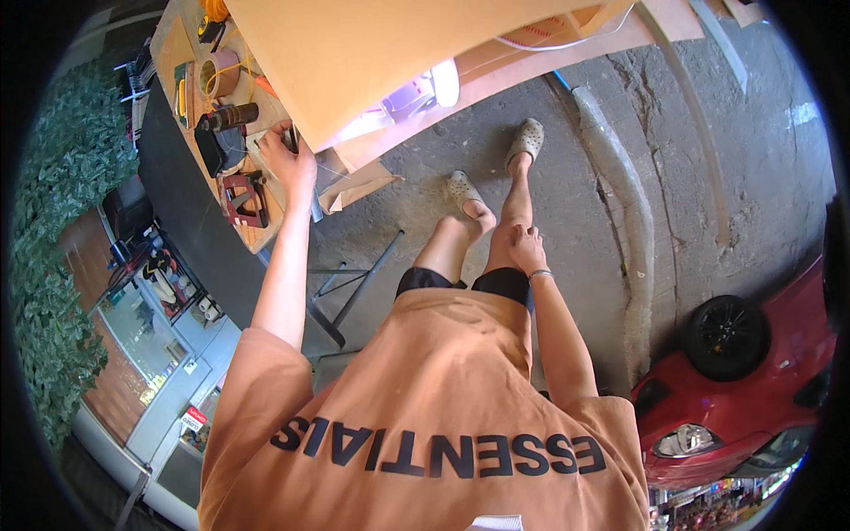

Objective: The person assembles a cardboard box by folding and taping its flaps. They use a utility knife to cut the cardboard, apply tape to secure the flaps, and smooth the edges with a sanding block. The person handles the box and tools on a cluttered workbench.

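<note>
Head view: the left hand [288,164] was over the workbench [257,237], fingers bent nearly closed around a slim dark object [294,138] beside a large tan board [354,53]. A red staple gun [236,202] lay near that wrist. The right hand [529,250] touched the leg [501,243], fingers loosely curled; I couldn't tell whether they held anything. Below were 2 pale clogs [528,137].

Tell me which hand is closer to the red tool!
Left. The left hand is close beside the red tool; the right hand is farther off, at the right leg.
</note>
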A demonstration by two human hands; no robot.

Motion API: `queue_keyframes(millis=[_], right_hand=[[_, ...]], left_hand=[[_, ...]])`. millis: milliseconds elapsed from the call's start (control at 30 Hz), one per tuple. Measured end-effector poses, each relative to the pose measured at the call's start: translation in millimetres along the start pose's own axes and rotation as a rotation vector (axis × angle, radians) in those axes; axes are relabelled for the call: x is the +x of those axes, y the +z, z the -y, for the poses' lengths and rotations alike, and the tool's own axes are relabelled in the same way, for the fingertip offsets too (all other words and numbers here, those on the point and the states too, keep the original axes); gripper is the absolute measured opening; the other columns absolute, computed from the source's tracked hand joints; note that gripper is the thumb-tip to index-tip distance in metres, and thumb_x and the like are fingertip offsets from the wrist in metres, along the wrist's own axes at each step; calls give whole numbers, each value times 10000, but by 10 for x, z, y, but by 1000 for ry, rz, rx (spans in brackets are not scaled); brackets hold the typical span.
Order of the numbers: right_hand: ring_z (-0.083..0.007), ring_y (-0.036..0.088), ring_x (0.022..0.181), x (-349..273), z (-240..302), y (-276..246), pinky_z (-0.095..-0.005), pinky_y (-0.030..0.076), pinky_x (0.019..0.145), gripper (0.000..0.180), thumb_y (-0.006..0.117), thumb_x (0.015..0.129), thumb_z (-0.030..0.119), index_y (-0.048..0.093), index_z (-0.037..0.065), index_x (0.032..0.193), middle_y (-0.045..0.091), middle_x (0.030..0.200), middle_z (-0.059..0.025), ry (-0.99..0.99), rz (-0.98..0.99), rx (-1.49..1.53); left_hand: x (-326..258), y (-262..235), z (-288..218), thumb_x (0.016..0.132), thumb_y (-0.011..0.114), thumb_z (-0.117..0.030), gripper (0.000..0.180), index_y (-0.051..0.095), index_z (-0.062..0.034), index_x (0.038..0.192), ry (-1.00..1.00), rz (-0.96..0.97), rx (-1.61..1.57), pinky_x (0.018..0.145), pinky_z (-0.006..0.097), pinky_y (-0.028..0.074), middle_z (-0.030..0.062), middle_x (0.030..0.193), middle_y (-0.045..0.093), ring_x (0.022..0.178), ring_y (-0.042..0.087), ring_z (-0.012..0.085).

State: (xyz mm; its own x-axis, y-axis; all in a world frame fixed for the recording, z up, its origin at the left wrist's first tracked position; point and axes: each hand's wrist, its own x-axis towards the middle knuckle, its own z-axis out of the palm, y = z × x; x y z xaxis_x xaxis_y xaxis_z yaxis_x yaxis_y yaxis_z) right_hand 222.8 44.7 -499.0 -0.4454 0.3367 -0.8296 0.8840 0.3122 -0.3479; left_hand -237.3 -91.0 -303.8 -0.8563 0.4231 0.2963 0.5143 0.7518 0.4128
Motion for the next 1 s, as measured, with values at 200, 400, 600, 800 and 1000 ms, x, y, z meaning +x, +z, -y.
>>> queue_keyframes(millis=[200, 400, 600, 800, 1000], right_hand=[[-571, 550, 1211, -145, 233, 558, -580, 488, 1040, 740, 643, 935, 376, 361, 74, 1549, 457, 1431, -341, 112, -90, 147], [-555, 599, 1117, -292, 283, 912, -556, 555, 925, 772, 641, 928, 366, 351, 22, 1555, 485, 1427, -314, 109, -147, 122], [-543, 582, 1146, -293, 178, 1210, -554, 539, 961, 787, 705, 894, 390, 417, 11, 1520, 515, 1402, -293, 188, -89, 101], [-538, 565, 1173, -276, 120, 1332, -544, 520, 995, 739, 719, 879, 391, 477, 65, 1496, 533, 1395, -281, 189, -94, 140], [-534, 565, 1174, -274, 147, 1364, -543, 517, 997, 676, 722, 876, 366, 524, 62, 1446, 536, 1394, -284, 188, -95, 156]], left_hand=[[45, -91, 88, 880, 759, -311, 447, 595, -14, 1171, 231, 72, 85, 987, 460, 377, 187, 1112, 575, 1108, 492, 347], [-39, -74, 115, 927, 734, -284, 441, 573, 32, 1189, 144, 75, 29, 980, 459, 389, 218, 1122, 553, 1095, 511, 361], [-20, -80, 173, 950, 733, -242, 386, 597, 30, 1189, 118, 62, 43, 955, 380, 448, 146, 1172, 558, 1080, 551, 249], [-25, -83, 162, 950, 728, -225, 371, 590, 24, 1188, 130, 62, 21, 955, 371, 452, 125, 1163, 548, 1074, 554, 228], [-34, -83, 135, 953, 723, -205, 356, 582, 21, 1189, 85, 67, -15, 956, 358, 452, 118, 1162, 542, 1100, 551, 225]])
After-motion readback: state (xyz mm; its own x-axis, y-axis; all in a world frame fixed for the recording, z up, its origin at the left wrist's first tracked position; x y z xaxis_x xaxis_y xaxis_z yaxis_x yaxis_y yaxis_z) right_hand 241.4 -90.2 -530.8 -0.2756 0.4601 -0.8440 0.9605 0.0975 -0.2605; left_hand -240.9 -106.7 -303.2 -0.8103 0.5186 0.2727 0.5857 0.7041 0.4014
